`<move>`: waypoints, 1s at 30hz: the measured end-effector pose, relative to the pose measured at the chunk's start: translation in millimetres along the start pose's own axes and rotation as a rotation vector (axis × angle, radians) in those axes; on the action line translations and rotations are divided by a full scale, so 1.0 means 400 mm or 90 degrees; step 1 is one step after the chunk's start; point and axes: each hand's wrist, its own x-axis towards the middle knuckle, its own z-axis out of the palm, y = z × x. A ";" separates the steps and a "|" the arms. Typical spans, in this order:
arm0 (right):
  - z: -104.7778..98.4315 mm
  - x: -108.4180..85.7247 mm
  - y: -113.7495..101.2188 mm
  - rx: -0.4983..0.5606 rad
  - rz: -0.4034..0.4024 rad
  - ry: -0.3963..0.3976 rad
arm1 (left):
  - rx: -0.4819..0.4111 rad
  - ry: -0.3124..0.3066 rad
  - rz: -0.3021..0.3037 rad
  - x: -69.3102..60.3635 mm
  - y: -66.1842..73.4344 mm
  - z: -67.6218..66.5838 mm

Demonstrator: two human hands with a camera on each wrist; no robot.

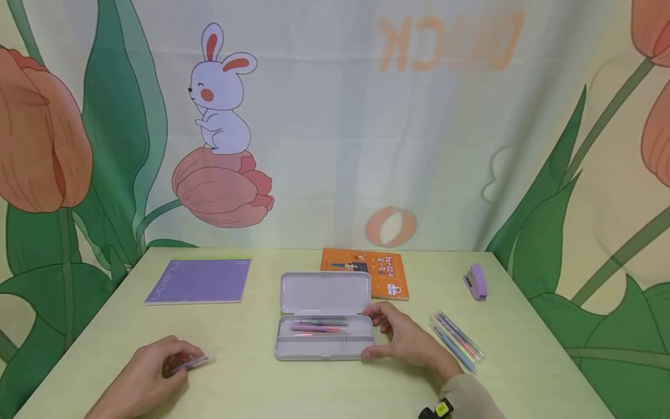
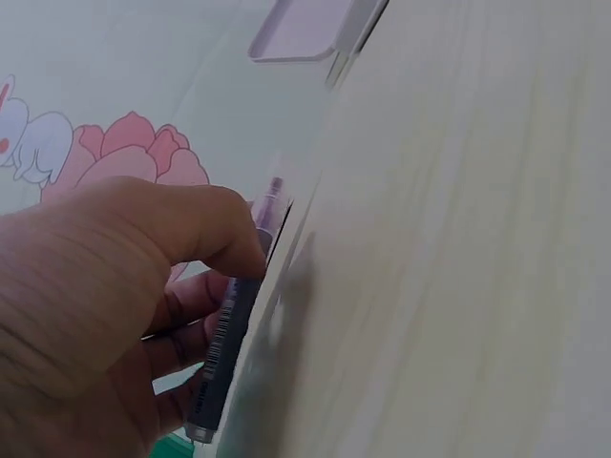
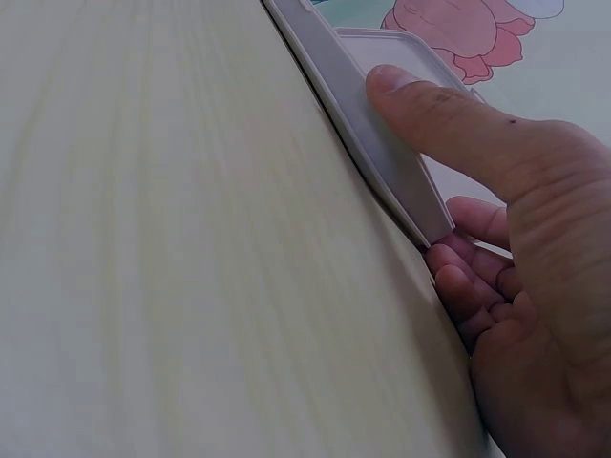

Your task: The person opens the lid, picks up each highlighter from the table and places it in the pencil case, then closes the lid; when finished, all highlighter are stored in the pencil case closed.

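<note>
A light grey pencil case point(image 1: 316, 348) lies with its lid point(image 1: 325, 293) raised at the middle of the table. Several pens point(image 1: 316, 328) rest in its back compartment, while the front compartments hold nothing visible. My right hand point(image 1: 405, 340) grips the right end of the case, thumb on the front wall point(image 3: 382, 143) and fingers round the side. To the left of the case, my left hand point(image 1: 154, 369) holds a pen with a dark barrel point(image 2: 227, 353) and a clear purplish cap point(image 2: 272, 203), low over the table. Part of that pen is hidden by the fingers.
A purple notebook point(image 1: 201, 282) lies back left. Behind the lid is an orange booklet point(image 1: 392, 270), partly covered. Several pens point(image 1: 458, 340) lie right of my right hand, and a purple stapler point(image 1: 476, 282) stands back right. A printed curtain point(image 1: 324, 128) hangs behind the table.
</note>
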 end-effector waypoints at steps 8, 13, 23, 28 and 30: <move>-0.006 0.004 0.001 -0.004 -0.004 0.001 | -0.021 0.014 0.055 0.024 0.040 -0.001; -0.012 0.007 0.001 -0.001 -0.007 0.001 | 0.002 0.074 0.175 0.057 0.078 -0.004; -0.013 0.014 -0.004 0.009 -0.012 0.010 | 0.010 0.071 0.333 0.163 0.222 -0.008; -0.007 0.008 0.004 0.014 -0.013 0.002 | -0.007 0.082 0.384 0.203 0.288 0.027; -0.004 0.005 0.008 0.014 -0.012 -0.001 | -0.014 0.075 0.395 0.220 0.313 0.045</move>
